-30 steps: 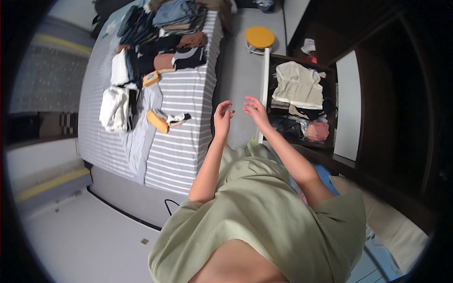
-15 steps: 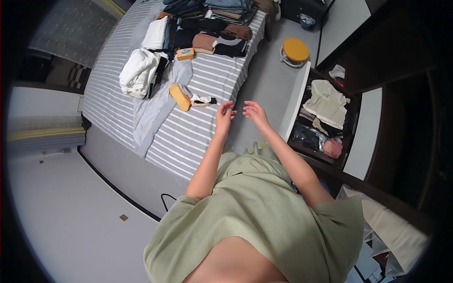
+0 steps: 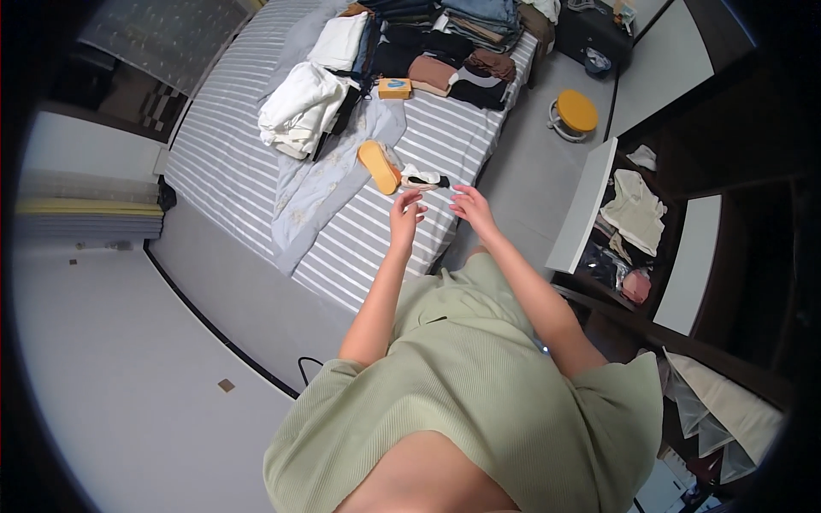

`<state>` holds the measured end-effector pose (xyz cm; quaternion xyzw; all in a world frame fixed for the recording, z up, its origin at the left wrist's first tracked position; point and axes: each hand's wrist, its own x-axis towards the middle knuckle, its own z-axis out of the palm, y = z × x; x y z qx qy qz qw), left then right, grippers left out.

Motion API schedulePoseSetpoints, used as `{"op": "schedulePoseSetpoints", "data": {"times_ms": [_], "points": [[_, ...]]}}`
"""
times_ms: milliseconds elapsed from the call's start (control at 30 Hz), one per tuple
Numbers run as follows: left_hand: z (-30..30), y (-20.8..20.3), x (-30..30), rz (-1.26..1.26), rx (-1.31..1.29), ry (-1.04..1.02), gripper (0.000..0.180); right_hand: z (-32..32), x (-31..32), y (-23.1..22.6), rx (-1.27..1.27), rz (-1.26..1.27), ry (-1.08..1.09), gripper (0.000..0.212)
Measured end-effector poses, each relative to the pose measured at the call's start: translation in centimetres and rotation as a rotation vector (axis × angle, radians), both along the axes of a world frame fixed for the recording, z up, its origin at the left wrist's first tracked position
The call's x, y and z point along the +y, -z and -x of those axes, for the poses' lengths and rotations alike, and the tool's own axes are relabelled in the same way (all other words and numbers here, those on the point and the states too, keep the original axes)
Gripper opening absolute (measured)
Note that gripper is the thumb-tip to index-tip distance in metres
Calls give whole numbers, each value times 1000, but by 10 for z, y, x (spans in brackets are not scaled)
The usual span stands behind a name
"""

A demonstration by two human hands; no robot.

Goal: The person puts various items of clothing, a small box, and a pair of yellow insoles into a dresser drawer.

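Observation:
My left hand (image 3: 405,219) is open over the striped bed (image 3: 342,256), its fingers slightly curled and nothing in them. My right hand (image 3: 473,212), also open and bare, hovers over the bed's right edge. Just beyond both hands lies a small bunch of white, beige and black cloth pieces (image 3: 419,178), which look like socks. Beside it on the left rests an orange-yellow, sole-shaped item (image 3: 378,168). Farther back sits a small orange box (image 3: 394,88) with a blue mark on its top.
White garments (image 3: 304,109) are heaped on the bed's left part. Folded dark clothes (image 3: 410,56) and jeans (image 3: 483,21) are stacked at the back. To the right, a pulled-out drawer (image 3: 581,214) holds a cream top (image 3: 634,209). A yellow round stool (image 3: 576,111) stands on the floor.
The bed and drawer have shifted rightward in my view. My hands now sit closer to the small cloth pieces, with the left one over the bed. Both remain without anything in them.

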<state>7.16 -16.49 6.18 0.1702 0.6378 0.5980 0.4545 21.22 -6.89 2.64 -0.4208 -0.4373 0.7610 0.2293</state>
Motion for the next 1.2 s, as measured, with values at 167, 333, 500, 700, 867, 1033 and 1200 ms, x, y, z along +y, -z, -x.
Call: {"op": "schedulePoseSetpoints", "data": {"times_ms": [167,333,500,700,867,1033,1200], "points": [[30,6,-10,19,-29,-51,33,31,6,7,-31,11,-31,31],[61,9,-4,32,-43,-128,32,64,34,10,-36,6,-85,29],[92,12,21,55,-65,-231,31,109,74,7,-54,-20,-131,29],[122,45,75,96,-118,-292,29,165,141,31,-109,-86,-260,30],[145,90,124,140,-155,-320,27,212,204,93,-172,-260,-321,30],[174,138,188,165,-164,-333,30,264,268,160,-73,-430,-324,33],[212,207,242,154,-34,-315,33,325,310,194,-173,-716,-418,34]]}}
